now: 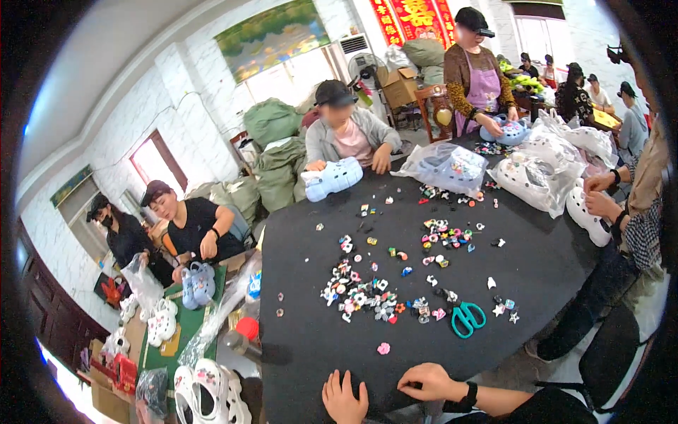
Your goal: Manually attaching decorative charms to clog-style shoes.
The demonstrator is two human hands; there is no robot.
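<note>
My left hand lies flat near the front edge of the black table, its fingers apart and nothing in them. To its right, my right hand rests low over the table with fingers curled together; anything inside is too small or hidden to tell. A pink flower-shaped shoe charm lies just beyond both hands. Farther off is a heap of mixed small shoe charms, and right of it teal-handled scissors. Another cluster of bright charms lies behind them.
Across the table a person holds a pale blue clog; another person handles a blue clog. Bagged white clogs crowd the back right, with a person's hands on a white clog. White clogs stand at the left.
</note>
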